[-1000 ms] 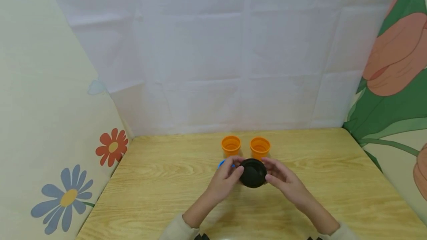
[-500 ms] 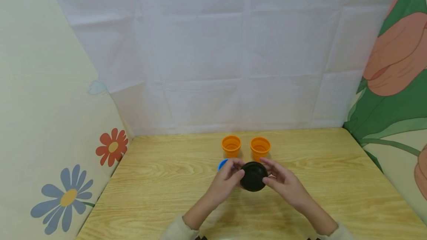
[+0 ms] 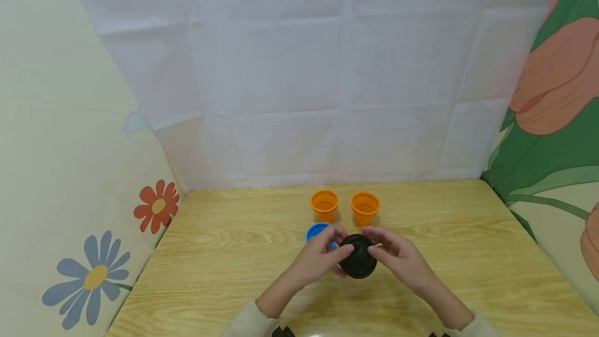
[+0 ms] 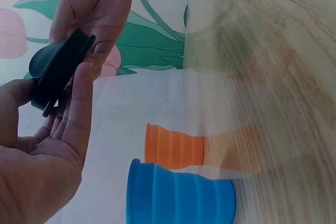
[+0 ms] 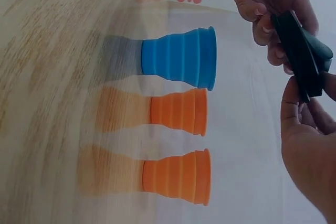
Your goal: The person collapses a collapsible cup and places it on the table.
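Observation:
A black collapsible cup [image 3: 357,261], folded flat into a thick disc, is held up over the table between both hands. My left hand [image 3: 320,258] grips its left edge, thumb on the face turned toward me and fingers behind. On the opposite edge, my right hand [image 3: 402,261] pinches it between thumb and fingers. Seen side-on in the left wrist view, the black cup [image 4: 58,72] has a rounded bulge on one face and a flat lip. A blue ribbed cup [image 5: 181,59] stands upright just beyond my left hand, partly hidden by it in the head view.
Two orange ribbed cups, a left one [image 3: 324,206] and a right one [image 3: 365,208], stand upright farther back on the wood-grain table [image 3: 234,254]. A white cloth [image 3: 281,92] hangs behind the table, with flower-patterned panels at either side.
Both hands have brought the black cup slightly toward me, and its face has tilted. My left thumb has slid farther onto it. More of the blue cup shows; the standing cups stay put.

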`<state>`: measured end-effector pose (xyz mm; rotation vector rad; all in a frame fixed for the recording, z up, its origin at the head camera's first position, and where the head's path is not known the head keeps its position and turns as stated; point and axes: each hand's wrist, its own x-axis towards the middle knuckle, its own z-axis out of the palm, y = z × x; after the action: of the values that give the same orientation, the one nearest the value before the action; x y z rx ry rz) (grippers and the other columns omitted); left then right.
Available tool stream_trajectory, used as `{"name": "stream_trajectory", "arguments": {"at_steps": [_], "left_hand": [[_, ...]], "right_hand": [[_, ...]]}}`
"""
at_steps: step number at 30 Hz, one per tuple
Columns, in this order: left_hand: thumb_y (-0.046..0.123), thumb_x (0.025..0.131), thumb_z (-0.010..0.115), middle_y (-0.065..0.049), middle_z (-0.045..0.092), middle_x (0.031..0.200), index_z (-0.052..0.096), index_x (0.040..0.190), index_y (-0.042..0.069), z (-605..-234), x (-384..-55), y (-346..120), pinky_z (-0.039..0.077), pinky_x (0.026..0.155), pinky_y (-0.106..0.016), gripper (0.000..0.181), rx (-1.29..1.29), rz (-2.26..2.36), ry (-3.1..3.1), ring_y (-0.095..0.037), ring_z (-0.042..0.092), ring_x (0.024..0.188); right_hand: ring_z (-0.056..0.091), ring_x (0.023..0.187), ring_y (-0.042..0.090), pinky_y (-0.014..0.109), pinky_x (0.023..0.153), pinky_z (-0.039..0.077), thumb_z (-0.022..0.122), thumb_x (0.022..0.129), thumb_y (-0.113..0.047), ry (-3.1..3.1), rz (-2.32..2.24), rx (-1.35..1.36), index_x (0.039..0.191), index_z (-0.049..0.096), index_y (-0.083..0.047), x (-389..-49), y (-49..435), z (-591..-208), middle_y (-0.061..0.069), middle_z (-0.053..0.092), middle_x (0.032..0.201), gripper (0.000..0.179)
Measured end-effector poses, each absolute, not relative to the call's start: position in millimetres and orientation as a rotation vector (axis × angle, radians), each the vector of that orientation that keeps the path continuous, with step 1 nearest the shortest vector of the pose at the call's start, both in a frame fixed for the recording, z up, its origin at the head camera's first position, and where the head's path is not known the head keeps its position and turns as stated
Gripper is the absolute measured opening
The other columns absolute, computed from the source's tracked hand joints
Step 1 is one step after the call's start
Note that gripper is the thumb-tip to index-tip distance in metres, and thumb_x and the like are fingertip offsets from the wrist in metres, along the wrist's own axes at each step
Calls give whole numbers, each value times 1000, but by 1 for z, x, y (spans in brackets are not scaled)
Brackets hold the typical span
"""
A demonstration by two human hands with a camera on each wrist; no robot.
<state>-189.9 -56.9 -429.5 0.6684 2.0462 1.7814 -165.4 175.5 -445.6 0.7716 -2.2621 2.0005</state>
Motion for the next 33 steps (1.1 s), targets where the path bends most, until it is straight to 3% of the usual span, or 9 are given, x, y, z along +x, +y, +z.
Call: {"name": "stream_trajectory", "arguments": {"at_steps": [9,18,26,33], "left_hand": [[18,103,60,-16,56,110,52,126,-2,-431,-191,-56,62,71,-51,31,767,1773,2061,-18,72,85],[18,99,68,-7,65,101,61,115,5,-428,-191,-55,63,66,-45,22,764,1647,2258,-9,68,74],[11,94,72,-7,65,91,62,106,2,-427,-190,-54,60,56,-28,18,814,1593,2359,-6,65,68],[9,96,69,-8,66,93,63,110,1,-427,-188,-52,62,58,-38,17,809,1639,2349,-6,65,69]], "right_hand": [[66,99,13,27,84,58,61,102,-12,-2342,2048,630,134,57,4,-166,172,-445,8,68,112,36],[65,97,10,27,86,57,66,99,-12,-2395,1922,628,126,65,1,-166,170,-444,12,70,105,30],[66,88,9,29,76,61,67,98,-9,-2355,1866,674,120,68,0,-165,166,-444,12,71,98,24],[67,92,8,26,79,60,66,99,-13,-2391,1878,562,122,67,2,-163,166,-443,14,72,104,27]]}}
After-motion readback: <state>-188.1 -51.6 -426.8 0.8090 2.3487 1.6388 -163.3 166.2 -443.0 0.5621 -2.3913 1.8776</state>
